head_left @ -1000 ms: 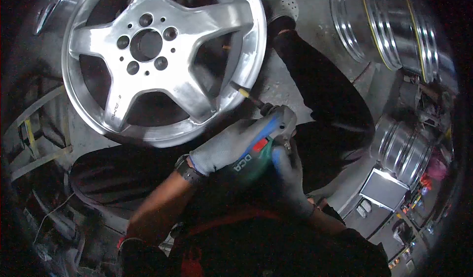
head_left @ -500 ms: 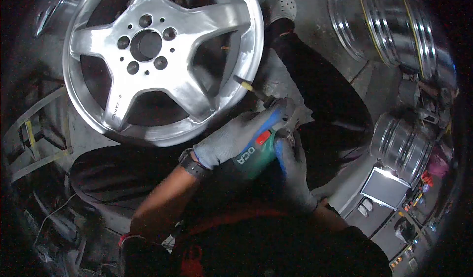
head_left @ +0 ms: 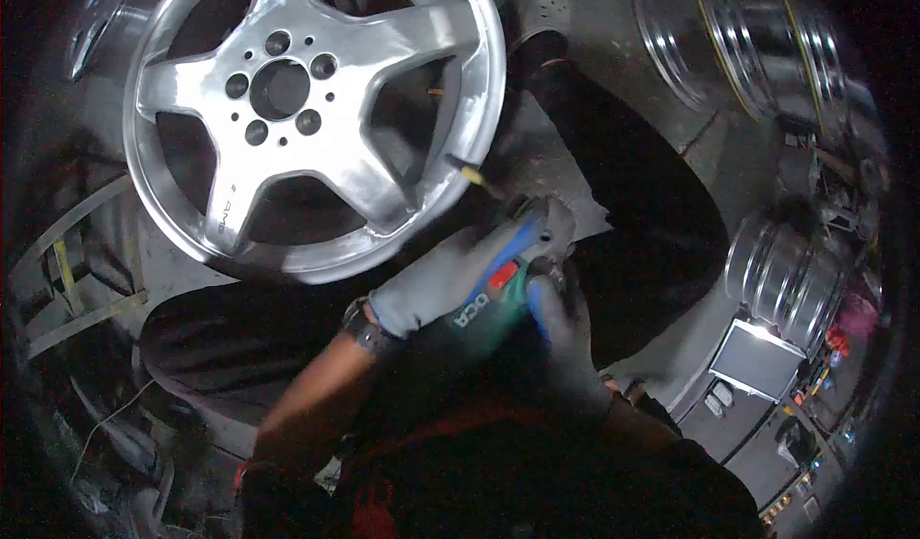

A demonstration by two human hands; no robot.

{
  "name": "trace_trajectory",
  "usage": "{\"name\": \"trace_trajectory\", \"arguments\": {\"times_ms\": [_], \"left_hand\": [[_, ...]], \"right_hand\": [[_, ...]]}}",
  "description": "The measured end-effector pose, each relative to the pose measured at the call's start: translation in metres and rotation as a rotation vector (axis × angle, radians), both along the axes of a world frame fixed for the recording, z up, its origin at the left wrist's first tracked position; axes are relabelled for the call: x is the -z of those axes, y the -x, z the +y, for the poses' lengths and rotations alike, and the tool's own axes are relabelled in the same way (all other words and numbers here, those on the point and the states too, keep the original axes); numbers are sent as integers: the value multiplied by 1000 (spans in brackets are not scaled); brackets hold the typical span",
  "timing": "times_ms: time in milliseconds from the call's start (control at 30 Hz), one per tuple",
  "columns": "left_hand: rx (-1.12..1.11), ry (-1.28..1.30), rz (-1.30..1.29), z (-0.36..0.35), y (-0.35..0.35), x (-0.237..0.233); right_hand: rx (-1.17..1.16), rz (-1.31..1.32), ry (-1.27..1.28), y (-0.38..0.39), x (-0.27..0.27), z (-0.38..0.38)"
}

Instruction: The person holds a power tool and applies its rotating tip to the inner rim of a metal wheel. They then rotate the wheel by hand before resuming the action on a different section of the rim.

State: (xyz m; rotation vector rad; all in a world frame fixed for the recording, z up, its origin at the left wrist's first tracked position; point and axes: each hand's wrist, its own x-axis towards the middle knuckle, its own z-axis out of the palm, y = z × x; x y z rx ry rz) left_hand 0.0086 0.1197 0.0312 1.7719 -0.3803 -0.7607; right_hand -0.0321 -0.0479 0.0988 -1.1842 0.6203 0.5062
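Observation:
A green die grinder (head_left: 500, 311) marked DCA, with a red switch, lies between my gloved hands. My left hand (head_left: 460, 266), in a grey and blue glove with a watch at the wrist, is wrapped around its front part. The fingers of my right hand (head_left: 567, 333) close on the grinder's other side, partly in shadow. From the nose a thin shaft with a yellow and black tip (head_left: 467, 170) points up and left, overlapping the rim of a bright five-spoke alloy wheel (head_left: 235, 175). The wheel's face is toward me, with AMG lettering on one spoke.
My legs (head_left: 642, 194) spread around the work. Shiny wheel barrels (head_left: 757, 36) stand at upper right, with another polished rim (head_left: 781, 280) below. A lit work lamp (head_left: 757, 359) sits at right. Dark framework (head_left: 81, 252) and a cable (head_left: 101, 424) are at left.
The grinder and both hands have shifted slightly left, the tip a little lower against the wheel's rim. The view has moved a little too. Both hands keep their hold.

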Motion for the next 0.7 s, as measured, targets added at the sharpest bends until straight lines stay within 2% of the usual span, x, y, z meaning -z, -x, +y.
{"name": "trace_trajectory", "arguments": {"times_ms": [33, 67, 133, 167, 300, 467, 533, 700], "left_hand": [[86, -134, 30, -1, -7, -6], [88, -133, 31, -3, -2, 2], [-103, 158, -210, -8, 8, 24], [-101, 157, -211, -6, 13, 25], [-171, 161, -53, 3, 45, 18], [-171, 174, 57, 6, 48, 14], [-165, 109, -192, -2, 36, 21], [-112, 126, -143, -10, 14, 18]], "right_hand": [[2, 0, 2, -3, 0, -1], [26, 3, 13, -5, 0, -1], [52, 4, 21, -1, 5, -5], [7, 9, 47, 9, 13, -10], [-96, 58, 94, 28, 14, -5], [-3, 67, -15, 29, 10, -2], [-8, 21, -68, 19, 6, -5], [-32, 14, 176, 0, -6, -8]]}}
